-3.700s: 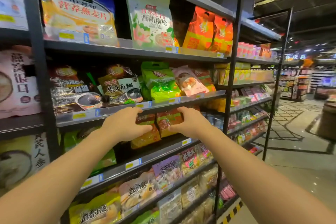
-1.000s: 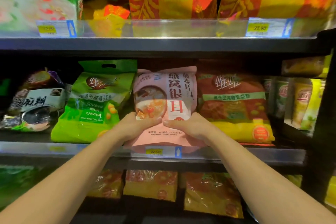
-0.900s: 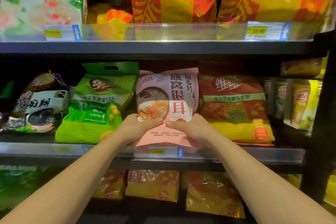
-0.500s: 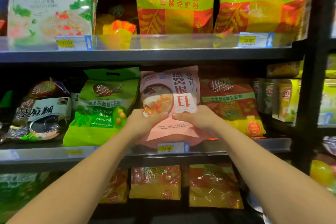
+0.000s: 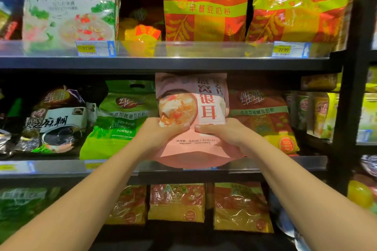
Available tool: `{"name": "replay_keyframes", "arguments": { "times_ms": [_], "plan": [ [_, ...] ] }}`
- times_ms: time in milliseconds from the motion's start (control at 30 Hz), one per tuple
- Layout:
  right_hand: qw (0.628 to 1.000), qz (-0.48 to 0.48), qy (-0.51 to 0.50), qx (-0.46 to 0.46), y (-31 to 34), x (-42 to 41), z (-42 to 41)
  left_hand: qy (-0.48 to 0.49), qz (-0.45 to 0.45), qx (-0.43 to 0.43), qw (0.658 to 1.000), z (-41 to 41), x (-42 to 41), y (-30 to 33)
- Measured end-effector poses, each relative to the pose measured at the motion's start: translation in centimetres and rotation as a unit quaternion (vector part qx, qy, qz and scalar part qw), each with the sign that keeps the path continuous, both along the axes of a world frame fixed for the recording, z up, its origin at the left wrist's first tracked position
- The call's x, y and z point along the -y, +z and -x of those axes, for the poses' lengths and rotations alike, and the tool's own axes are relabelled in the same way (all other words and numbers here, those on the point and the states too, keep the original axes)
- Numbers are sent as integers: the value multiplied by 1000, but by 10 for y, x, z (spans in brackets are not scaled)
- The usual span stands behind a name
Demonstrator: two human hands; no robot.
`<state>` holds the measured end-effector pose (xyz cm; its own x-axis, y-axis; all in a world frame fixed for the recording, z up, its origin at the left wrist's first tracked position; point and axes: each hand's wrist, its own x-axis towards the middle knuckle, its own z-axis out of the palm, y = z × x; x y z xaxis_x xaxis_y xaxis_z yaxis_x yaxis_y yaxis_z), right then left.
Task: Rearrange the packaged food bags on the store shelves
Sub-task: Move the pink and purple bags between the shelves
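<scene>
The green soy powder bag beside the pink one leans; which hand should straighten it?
Probably left: the left hand grips the pink pouch directly beside the green soy powder bag; the right hand is farther.

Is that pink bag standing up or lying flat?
Standing upright. The pink bag has its printed front facing out and its top near the shelf above, with the left hand and right hand gripping its lower part.

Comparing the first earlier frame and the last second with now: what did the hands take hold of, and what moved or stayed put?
Both hands left the orange bags on the lower shelf. The left hand and right hand now grip the pink soup-picture bag on the middle shelf. Over the last second it has risen slightly, its bottom covering the price tag. The green soybean powder bag and red-and-yellow bag beside it stayed put.
</scene>
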<state>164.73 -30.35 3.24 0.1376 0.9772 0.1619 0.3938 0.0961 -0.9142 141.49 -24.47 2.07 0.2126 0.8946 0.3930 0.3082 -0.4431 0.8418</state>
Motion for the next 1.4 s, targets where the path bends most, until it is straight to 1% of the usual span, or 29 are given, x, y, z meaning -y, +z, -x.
{"name": "replay_keyframes", "arguments": {
  "times_ms": [100,267,433,600,733,833,1100,1233,1300,1400],
  "plan": [
    [999,12,29,-14,-5,-1,6,14,-10,-10,1000,8,7,-7],
    [996,2,88,-17,-8,-2,17,60,-25,-28,997,21,18,-15],
    [989,1,144,-31,-13,-4,36,98,-17,-38,994,40,33,-20],
    [987,13,158,-30,-17,3,65,137,-17,-56,989,68,53,-24],
    [984,35,176,-23,-23,20,89,144,-10,-65,987,93,76,-29],
    [983,31,177,-27,-25,38,110,145,-5,-62,987,116,95,-31],
    [978,9,208,-13,-18,82,189,164,13,-59,985,199,158,-19],
    [973,-16,229,-12,-19,96,247,177,-2,-42,983,254,189,-24],
    [968,-31,248,-12,-21,99,277,195,-6,-35,980,282,202,-25],
    [962,-36,269,-11,-24,102,322,248,-12,-52,967,323,222,-26]
  ]
}}
